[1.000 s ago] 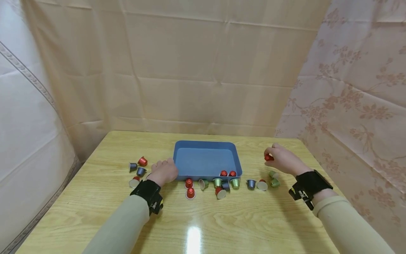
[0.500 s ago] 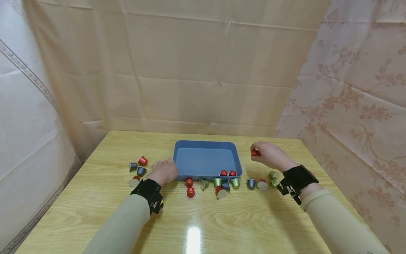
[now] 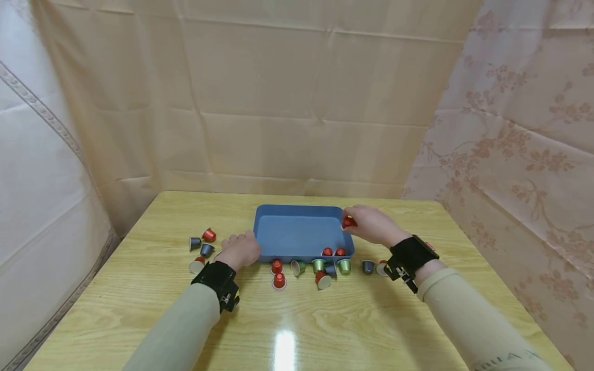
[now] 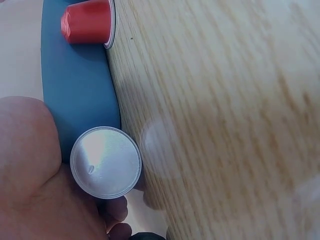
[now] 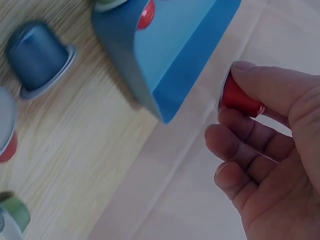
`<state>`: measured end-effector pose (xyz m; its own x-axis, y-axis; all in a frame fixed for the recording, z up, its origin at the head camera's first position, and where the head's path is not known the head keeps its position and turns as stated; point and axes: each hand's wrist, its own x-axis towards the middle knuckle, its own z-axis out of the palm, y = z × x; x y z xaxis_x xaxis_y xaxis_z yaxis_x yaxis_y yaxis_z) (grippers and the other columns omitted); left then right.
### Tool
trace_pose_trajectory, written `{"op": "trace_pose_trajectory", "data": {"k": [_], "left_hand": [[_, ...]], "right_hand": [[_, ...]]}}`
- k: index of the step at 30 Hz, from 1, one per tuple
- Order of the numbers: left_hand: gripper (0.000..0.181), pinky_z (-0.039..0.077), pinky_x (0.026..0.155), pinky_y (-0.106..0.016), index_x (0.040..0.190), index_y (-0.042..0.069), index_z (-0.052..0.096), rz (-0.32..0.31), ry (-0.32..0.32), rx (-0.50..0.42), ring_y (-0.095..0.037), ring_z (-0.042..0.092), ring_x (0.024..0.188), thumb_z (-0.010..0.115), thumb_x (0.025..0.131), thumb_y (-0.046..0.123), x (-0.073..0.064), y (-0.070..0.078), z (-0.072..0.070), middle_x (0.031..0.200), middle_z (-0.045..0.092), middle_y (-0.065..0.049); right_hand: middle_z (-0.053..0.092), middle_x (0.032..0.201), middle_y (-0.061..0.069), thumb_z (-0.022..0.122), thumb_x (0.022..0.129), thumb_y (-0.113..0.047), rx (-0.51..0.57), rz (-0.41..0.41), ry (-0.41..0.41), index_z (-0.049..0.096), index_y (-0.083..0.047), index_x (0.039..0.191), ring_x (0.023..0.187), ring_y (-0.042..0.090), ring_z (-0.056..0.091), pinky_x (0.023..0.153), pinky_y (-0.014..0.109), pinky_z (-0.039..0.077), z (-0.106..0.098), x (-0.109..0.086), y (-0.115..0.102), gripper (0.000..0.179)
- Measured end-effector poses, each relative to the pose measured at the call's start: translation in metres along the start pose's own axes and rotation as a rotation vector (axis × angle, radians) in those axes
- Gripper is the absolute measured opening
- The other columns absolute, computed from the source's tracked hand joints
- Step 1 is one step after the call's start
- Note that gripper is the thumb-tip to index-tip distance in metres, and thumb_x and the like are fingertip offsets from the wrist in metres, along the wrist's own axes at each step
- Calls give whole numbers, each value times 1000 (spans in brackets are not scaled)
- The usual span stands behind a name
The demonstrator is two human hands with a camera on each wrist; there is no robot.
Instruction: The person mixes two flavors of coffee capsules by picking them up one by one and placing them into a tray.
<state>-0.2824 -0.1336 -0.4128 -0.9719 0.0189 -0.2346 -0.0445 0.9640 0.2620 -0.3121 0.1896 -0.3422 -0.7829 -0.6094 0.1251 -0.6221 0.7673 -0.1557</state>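
Head view: my right hand (image 3: 373,224) pinches a shiny red tapered capsule (image 3: 349,222) at the right edge of a shallow blue rectangular tray (image 3: 297,226); whether my left hand (image 3: 241,251) grips anything, I can't tell. Carrying-in, I'd judge; next calls for lowering, then letting go.

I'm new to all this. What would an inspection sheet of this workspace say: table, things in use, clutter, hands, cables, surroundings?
Surface: wooden table, light, with visible grain.
Job's things: blue tray with two red capsules inside; more red capsules on the table.
Clutter: green capsules and dark blue capsules lie loose outside the tray.
Hands: right hand pinches another red capsule at the tray's right edge; left hand is at its front left corner, a silver-lidded capsule by the palm, grip unclear.
Cables: nothing seen.
Surroundings: beige curtain behind, white curtain left, floral curtain right.
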Motion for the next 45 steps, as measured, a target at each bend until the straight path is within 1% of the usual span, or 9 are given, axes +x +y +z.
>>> {"op": "trace_pose_trajectory", "data": {"k": [4, 15, 17, 24, 31, 38, 45], "left_hand": [[21, 28, 78, -47, 99, 2, 45, 2, 0, -2, -34, 41, 89, 36, 94, 20, 1, 0, 0, 93, 49, -15], [21, 28, 77, -46, 99, 2, 45, 1, -2, -2, -34, 41, 87, 37, 95, 21, -1, 0, -1, 92, 48, -14], [21, 28, 77, -46, 99, 2, 46, 1, -1, -6, -34, 41, 87, 38, 94, 21, -1, 0, -1, 91, 48, -14], [20, 28, 77, -46, 97, 2, 45, -1, -6, -2, -34, 41, 87, 38, 94, 20, -2, 1, -1, 90, 48, -14], [19, 28, 76, -46, 97, 2, 44, 3, -16, 16, -34, 41, 86, 37, 94, 19, -2, 1, -1, 89, 47, -15], [19, 28, 76, -46, 96, 2, 43, 5, -12, 31, -34, 40, 86, 36, 94, 19, 0, 1, -1, 88, 47, -15], [19, 27, 75, -46, 95, 2, 43, -1, -14, 23, -34, 40, 85, 35, 95, 19, 1, 1, 0, 88, 47, -15]], "right_hand": [[59, 89, 2, 67, 86, -15, 10, -37, -23, 61, -9, 102, 77, 15, 54, 69, 33, 45, 3, 6, -10, 19], [58, 92, 4, 64, 87, -15, -21, -172, -65, 62, -8, 105, 82, 17, 54, 72, 32, 45, 18, 14, -30, 19], [58, 92, 3, 64, 87, -14, -12, -180, -76, 62, -8, 104, 81, 16, 53, 71, 31, 45, 20, 15, -34, 18], [60, 92, 2, 63, 88, -14, 25, -171, -130, 63, -10, 103, 80, 13, 53, 70, 30, 45, 29, 20, -41, 15], [58, 86, -3, 63, 89, -17, 32, -147, -159, 62, -12, 98, 72, 10, 51, 64, 27, 43, 38, 23, -42, 11], [56, 82, -6, 62, 89, -18, 49, -143, -163, 61, -13, 94, 67, 11, 49, 61, 28, 40, 44, 24, -43, 7], [57, 84, -6, 64, 88, -18, 20, -153, -162, 63, -14, 96, 70, 9, 50, 63, 28, 41, 48, 25, -43, 9]]}}
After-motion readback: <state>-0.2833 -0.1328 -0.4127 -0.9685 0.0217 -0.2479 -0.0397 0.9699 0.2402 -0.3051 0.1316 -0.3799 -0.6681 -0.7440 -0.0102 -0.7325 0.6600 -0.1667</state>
